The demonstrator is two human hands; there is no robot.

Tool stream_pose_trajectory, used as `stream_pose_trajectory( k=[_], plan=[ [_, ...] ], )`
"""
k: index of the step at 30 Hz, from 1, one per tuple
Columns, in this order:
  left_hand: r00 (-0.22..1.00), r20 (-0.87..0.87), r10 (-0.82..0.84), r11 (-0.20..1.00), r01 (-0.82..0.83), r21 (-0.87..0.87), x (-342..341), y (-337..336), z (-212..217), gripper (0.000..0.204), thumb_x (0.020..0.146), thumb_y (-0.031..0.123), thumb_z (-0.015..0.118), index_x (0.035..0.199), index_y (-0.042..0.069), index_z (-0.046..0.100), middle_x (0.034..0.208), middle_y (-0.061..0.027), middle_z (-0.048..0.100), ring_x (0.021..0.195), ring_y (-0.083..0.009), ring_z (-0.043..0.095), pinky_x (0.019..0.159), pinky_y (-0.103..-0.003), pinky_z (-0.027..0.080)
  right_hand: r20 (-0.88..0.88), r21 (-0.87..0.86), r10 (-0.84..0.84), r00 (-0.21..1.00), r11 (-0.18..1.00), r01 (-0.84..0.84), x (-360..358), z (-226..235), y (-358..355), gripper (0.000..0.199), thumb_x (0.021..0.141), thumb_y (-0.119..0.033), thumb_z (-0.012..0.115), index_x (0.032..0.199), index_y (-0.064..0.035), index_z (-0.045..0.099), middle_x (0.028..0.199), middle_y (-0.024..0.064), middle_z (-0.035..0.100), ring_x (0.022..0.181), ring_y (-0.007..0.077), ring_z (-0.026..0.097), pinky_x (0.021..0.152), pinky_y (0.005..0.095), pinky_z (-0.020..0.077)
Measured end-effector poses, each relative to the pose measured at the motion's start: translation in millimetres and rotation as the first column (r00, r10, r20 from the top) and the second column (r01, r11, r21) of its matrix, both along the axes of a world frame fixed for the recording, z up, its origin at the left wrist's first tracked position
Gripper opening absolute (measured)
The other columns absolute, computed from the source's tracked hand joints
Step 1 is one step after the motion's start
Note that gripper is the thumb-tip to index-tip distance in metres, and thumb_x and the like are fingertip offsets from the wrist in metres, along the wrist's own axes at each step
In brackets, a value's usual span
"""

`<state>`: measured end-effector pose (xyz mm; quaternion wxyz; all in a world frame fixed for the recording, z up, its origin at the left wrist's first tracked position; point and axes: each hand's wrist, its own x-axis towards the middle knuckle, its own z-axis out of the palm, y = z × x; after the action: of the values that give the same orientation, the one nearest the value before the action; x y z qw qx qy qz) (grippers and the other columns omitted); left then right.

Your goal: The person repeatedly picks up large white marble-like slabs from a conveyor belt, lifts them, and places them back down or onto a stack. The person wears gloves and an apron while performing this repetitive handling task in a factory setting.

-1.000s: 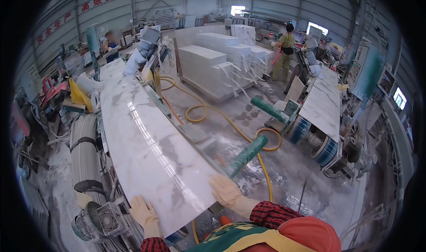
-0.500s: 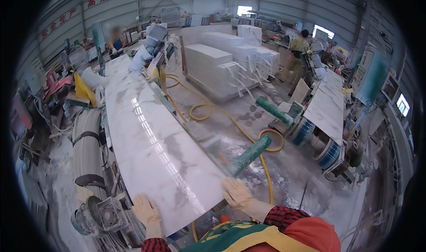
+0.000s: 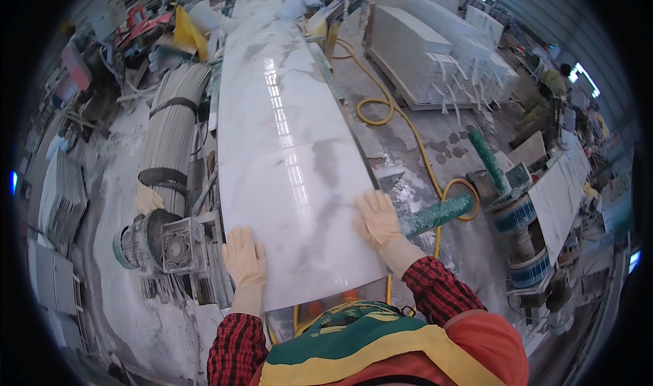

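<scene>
Both forearms enter from lower edge, sleeves red-black check, pale work gloves on both hands. Left hand (image 3: 245,258) flat, palm down, fingers together pointing away from body, wrist straight, arm nearly vertical in frame. Right hand (image 3: 377,217) flat too, palm down, fingers slightly spread, thumb out toward inside; forearm angles up-left from elbow at lower right. Hands well apart, roughly level, right one slightly further forward. Neither hand gripping anything.

Small bright blue screen (image 3: 634,261) at far right edge, no packages or labels discernible
</scene>
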<state>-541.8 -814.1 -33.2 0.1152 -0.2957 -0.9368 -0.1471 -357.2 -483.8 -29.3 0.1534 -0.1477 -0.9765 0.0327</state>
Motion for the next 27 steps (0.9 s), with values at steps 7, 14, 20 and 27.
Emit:
stream_pose_trajectory(
  k=[7,14,20,27],
  plan=[
    [0.997,0.067,0.039,0.999,-0.037,-0.039,2,2,8,0.054,0.091,0.03,0.064,0.14,0.009,0.057,0.149,-0.0187,0.052,0.142,-0.0373,0.042,0.116,-0.055,0.03,-0.012,0.146,-0.033,0.999,0.989,0.034,-99,-22,49,0.058,0.095,-0.039,0.057,0.144,-0.0071,0.053,0.146,0.0213,0.052,0.137,0.0417,0.044,0.119,0.0528,0.0302],
    [0.996,0.072,0.054,0.997,-0.049,-0.067,6,1,9,0.054,0.088,0.027,0.067,0.138,0.009,0.058,0.148,-0.0186,0.053,0.141,-0.0369,0.043,0.116,-0.056,0.03,-0.127,0.124,-0.068,0.99,0.989,0.083,-161,-25,78,0.056,0.092,-0.04,0.059,0.139,-0.0084,0.055,0.132,0.0162,0.057,0.125,0.0363,0.049,0.11,0.0502,0.0352],
    [0.993,0.108,0.048,0.997,-0.041,-0.063,12,-1,20,0.056,0.088,0.025,0.067,0.141,0.01,0.056,0.15,-0.0201,0.05,0.142,-0.0413,0.041,0.119,-0.058,0.026,-0.111,0.057,-0.064,0.992,0.996,0.071,-171,-4,85,0.048,0.088,-0.037,0.061,0.126,-0.008,0.059,0.12,0.0157,0.057,0.116,0.0359,0.051,0.104,0.0506,0.0378],
    [0.979,0.145,0.143,0.983,-0.123,-0.136,18,5,24,0.058,0.09,0.027,0.065,0.144,0.01,0.052,0.154,-0.0239,0.045,0.144,-0.0479,0.036,0.121,-0.06,0.023,-0.176,-0.012,-0.09,0.98,0.996,0.089,-114,-18,58,0.048,0.085,-0.033,0.064,0.124,-0.0066,0.058,0.116,0.0169,0.056,0.111,0.036,0.051,0.1,0.0497,0.0391]
  ],
)
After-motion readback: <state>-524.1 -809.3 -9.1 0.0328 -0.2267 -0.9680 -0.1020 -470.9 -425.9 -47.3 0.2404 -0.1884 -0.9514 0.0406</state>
